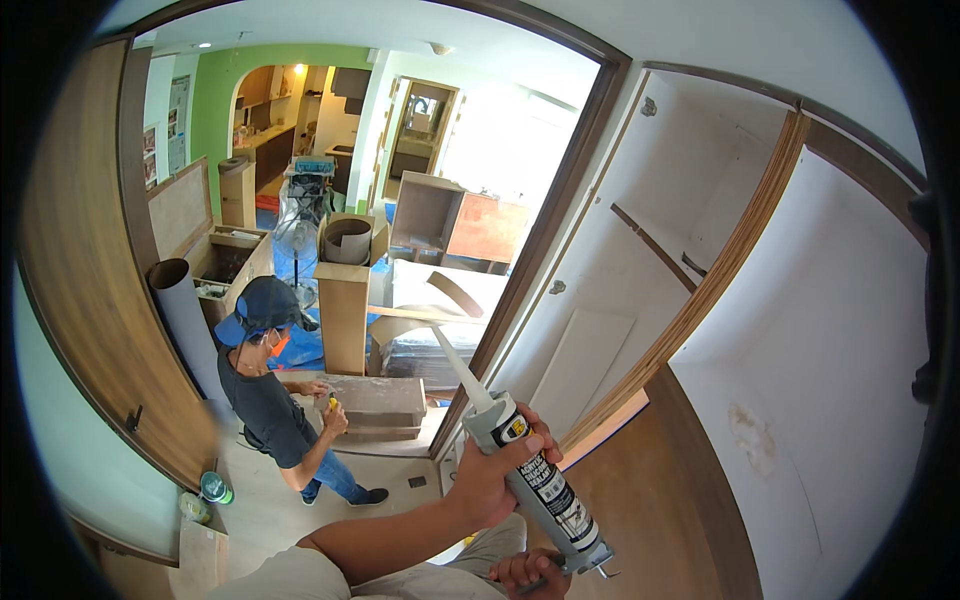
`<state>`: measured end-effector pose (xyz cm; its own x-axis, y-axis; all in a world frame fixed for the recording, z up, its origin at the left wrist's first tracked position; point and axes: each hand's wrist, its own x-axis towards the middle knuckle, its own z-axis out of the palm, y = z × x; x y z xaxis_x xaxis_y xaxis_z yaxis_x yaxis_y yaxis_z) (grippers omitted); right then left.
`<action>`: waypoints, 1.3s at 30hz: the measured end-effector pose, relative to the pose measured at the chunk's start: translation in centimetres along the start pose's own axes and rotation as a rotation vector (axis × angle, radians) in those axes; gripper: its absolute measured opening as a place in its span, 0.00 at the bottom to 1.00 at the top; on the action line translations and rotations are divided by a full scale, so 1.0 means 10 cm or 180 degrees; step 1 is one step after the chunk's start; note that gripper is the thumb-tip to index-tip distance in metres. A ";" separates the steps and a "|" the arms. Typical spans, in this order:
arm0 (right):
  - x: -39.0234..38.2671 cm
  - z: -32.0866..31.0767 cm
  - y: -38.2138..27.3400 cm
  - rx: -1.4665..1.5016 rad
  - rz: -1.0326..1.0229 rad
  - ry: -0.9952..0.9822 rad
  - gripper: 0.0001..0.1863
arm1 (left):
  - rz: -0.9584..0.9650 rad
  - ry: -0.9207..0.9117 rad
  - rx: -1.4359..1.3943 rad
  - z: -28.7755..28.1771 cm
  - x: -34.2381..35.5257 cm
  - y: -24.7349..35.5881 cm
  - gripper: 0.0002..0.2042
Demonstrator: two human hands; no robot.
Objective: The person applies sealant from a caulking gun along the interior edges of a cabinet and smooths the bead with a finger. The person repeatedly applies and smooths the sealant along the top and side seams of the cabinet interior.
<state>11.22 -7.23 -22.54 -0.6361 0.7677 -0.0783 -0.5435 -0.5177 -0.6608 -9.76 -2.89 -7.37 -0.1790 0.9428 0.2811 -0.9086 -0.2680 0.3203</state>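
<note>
A caulking gun (588,553) loaded with a grey and black sealant tube (552,492) slants across the lower middle, its long pale nozzle (462,368) pointing up and to the left. My left hand (490,480) is wrapped round the front of the tube, just behind the nozzle. Lower down, my right hand (530,572) has its fingers curled at the gun's handle end; the handle itself is mostly hidden by them. Beyond the gun, a white cabinet with open compartments (640,280) rises on the right, a wooden edge strip (700,270) running along its divider.
A co-worker (285,410) in a cap stands at the left, holding a small yellow tool (333,402). Past the dark door frame (545,210) are cardboard boxes (345,310), rolled sheets and furniture. A wooden door (110,250) stands left, near a green tub (215,487) on the floor.
</note>
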 end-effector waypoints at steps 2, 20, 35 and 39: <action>-0.01 -0.03 0.01 -0.0049 -0.0022 0.0152 0.22 | -0.0023 0.0001 0.0037 0.00 0.00 -0.01 0.15; 0.00 -0.01 0.04 0.0165 -0.0051 -0.0095 0.23 | -0.0003 -0.0082 0.0662 0.02 -0.06 -0.05 0.19; -0.03 0.08 0.05 0.0507 0.0012 -0.0096 0.25 | 0.0027 -0.0597 0.1659 0.19 -0.04 -0.14 0.22; -0.03 0.03 0.05 0.0529 -0.0004 -0.0093 0.25 | -0.0028 -0.0641 0.1704 0.19 -0.02 -0.15 0.23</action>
<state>10.99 -7.84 -22.60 -0.6497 0.7582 -0.0541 -0.6259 -0.5740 -0.5280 -7.63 -3.00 -6.22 -0.0491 0.9032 0.4264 -0.5827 -0.3726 0.7222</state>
